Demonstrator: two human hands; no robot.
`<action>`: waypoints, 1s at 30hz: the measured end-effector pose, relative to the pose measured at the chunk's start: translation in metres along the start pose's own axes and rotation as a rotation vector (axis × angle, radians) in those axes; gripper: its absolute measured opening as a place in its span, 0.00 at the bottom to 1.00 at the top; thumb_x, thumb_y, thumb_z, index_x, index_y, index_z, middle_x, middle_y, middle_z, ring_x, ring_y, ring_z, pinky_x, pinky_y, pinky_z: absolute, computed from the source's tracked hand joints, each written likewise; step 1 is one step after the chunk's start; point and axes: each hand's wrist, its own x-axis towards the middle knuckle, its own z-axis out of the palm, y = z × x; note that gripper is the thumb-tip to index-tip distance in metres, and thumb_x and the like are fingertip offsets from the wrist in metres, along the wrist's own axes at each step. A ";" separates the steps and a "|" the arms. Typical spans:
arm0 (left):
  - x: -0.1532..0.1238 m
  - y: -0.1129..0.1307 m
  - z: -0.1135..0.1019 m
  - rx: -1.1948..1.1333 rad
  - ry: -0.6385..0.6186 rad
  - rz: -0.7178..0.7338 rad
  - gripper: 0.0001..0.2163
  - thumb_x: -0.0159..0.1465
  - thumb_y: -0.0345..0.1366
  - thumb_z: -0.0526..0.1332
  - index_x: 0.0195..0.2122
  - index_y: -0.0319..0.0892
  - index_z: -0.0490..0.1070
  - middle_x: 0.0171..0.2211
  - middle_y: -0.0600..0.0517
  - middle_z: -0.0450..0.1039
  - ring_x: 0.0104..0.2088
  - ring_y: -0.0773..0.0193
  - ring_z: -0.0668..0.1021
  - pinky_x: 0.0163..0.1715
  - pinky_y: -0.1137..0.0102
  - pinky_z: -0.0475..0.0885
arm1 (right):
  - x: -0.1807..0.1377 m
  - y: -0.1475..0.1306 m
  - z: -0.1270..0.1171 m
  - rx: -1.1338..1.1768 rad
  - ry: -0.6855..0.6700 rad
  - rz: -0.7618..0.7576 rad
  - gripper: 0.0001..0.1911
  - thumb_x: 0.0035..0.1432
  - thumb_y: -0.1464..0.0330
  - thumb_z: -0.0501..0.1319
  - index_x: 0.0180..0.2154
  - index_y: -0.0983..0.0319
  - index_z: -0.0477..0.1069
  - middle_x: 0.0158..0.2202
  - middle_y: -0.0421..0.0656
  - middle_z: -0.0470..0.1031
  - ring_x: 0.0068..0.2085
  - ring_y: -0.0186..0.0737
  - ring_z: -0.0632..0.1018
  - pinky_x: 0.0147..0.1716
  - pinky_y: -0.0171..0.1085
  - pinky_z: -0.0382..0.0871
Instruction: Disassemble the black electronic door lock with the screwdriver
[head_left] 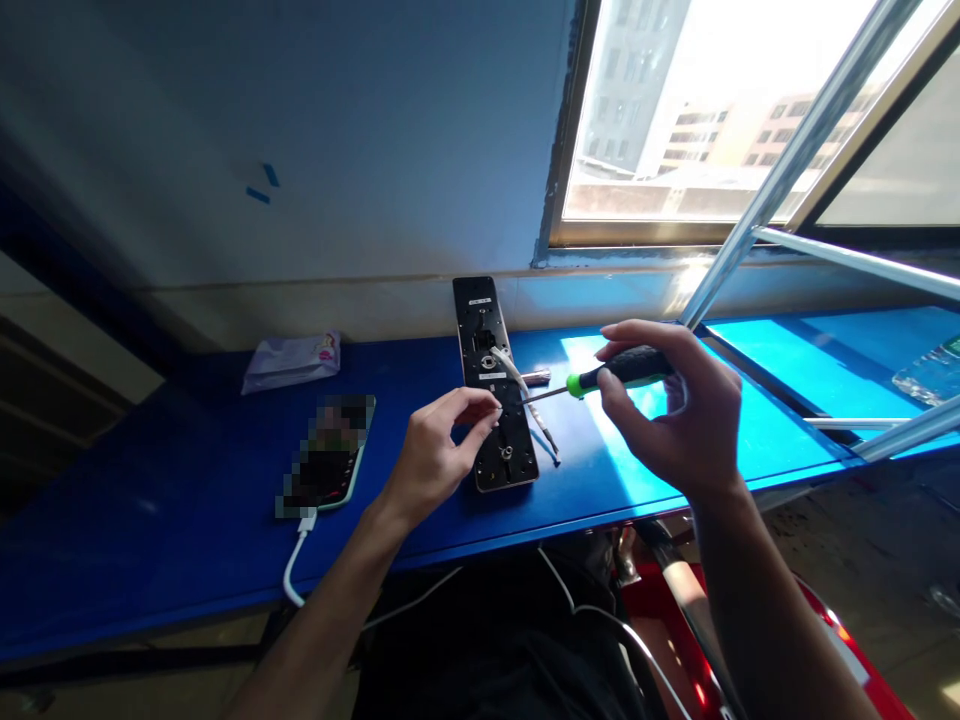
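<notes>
A long black lock panel (495, 385) lies on the blue table (187, 540), running away from me, with a white cable (517, 378) trailing off its right side. My right hand (675, 415) is closed around a screwdriver (600, 378) with a black and green handle; the metal tip points left toward the panel's middle. My left hand (439, 450) hovers just left of the panel, thumb and forefinger pinched at the screwdriver's tip on something too small to make out.
A phone (330, 455) with a white charging cable (296, 560) lies left of the panel. A pack of wipes (292, 360) sits by the wall. Metal frame bars (787, 180) cross the right side, and a plastic bag (930, 370) lies far right under the window.
</notes>
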 end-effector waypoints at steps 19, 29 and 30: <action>0.137 -0.035 0.123 0.396 -0.786 0.220 0.10 0.60 0.22 0.65 0.38 0.40 0.83 0.34 0.48 0.83 0.34 0.59 0.82 0.34 0.71 0.70 | -0.084 0.124 0.023 -0.392 0.558 0.271 0.14 0.70 0.60 0.65 0.50 0.62 0.75 0.47 0.45 0.79 0.45 0.41 0.81 0.45 0.45 0.80; 0.137 -0.039 0.139 0.399 -0.801 0.260 0.07 0.66 0.24 0.63 0.37 0.40 0.81 0.34 0.49 0.83 0.35 0.62 0.81 0.37 0.72 0.69 | -0.087 0.130 0.023 -0.360 0.533 0.380 0.13 0.70 0.59 0.65 0.47 0.63 0.76 0.44 0.43 0.79 0.43 0.40 0.81 0.46 0.46 0.79; 0.137 -0.039 0.140 0.399 -0.799 0.260 0.08 0.65 0.24 0.63 0.37 0.40 0.81 0.34 0.49 0.83 0.34 0.62 0.80 0.37 0.72 0.69 | -0.087 0.130 0.023 -0.358 0.536 0.384 0.13 0.70 0.59 0.65 0.47 0.63 0.76 0.44 0.43 0.79 0.43 0.40 0.81 0.46 0.46 0.79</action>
